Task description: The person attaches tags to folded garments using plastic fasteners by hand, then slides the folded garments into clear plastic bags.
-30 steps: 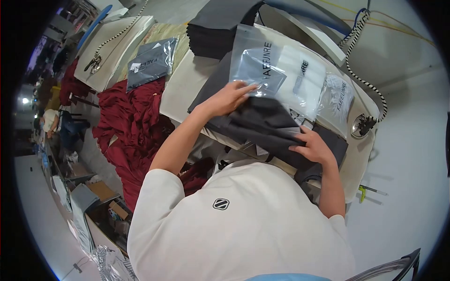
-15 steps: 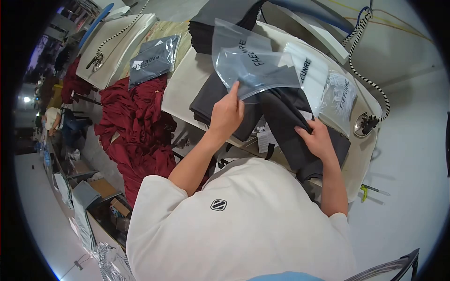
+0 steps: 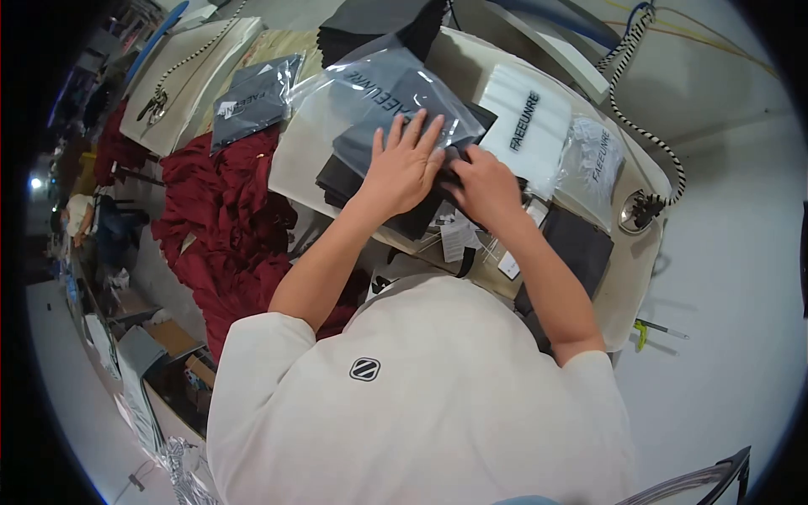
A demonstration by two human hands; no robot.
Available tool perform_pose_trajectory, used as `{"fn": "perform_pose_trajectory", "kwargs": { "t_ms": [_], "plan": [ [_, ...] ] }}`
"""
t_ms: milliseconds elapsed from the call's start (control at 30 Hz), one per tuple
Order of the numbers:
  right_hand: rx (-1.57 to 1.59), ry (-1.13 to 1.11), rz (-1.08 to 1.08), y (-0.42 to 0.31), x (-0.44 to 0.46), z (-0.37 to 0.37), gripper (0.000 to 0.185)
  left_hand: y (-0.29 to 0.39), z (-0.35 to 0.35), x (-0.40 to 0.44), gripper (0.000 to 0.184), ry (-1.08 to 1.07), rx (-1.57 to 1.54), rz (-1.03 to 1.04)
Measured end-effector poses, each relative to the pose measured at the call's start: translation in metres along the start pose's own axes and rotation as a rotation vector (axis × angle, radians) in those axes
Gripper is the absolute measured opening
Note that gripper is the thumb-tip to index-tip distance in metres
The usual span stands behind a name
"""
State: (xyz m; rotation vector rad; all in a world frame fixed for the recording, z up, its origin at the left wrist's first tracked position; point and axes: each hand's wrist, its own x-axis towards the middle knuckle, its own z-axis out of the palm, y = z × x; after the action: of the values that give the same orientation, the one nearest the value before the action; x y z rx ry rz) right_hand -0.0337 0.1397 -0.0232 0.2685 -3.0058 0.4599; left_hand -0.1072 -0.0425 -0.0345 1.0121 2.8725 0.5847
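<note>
A clear plastic bag (image 3: 362, 84) with black lettering lies across the dark folded cloth on the table. Inside it a dark folded garment (image 3: 358, 143) shows through the film. My left hand (image 3: 402, 168) rests on the bag with its fingers spread. Close beside it, my right hand (image 3: 488, 187) is closed at the bag's near right end, where dark cloth bunches under the fingers. The fingertips are partly hidden there. Beneath both hands sits a stack of dark folded garments (image 3: 412, 223).
White lettered bags are stacked (image 3: 526, 118) at the right, beside a crumpled clear bag (image 3: 593, 160). A packed grey bag (image 3: 257, 101) lies at the left, above heaped maroon cloth (image 3: 223, 210). Dark cloth (image 3: 370, 29) is piled at the back. Paper tags (image 3: 459, 236) lie near the front edge.
The dark garment has gone from my right hand's side into the bag. Both hands have drawn together, and my left hand has changed from gripping the bag's edge to lying spread on it.
</note>
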Motion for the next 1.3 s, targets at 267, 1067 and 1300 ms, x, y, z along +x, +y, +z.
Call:
{"fn": "perform_pose_trajectory", "kwargs": {
  "t_ms": [267, 1067, 1300],
  "plan": [
    [0.09, -0.061, 0.299, 0.022, -0.064, 0.022, 0.039, 0.005, -0.001, -0.004, 0.058, -0.063, 0.151, -0.195],
    [-0.011, 0.376, -0.219, -0.023, -0.008, 0.018, 0.049, 0.053, -0.015, -0.011, 0.063, -0.073, -0.039, 0.122],
    [0.117, 0.091, -0.296, 0.048, -0.069, 0.084, 0.044, 0.017, 0.06, -0.058, 0.065, -0.116, -0.083, 0.335]
  ]
}}
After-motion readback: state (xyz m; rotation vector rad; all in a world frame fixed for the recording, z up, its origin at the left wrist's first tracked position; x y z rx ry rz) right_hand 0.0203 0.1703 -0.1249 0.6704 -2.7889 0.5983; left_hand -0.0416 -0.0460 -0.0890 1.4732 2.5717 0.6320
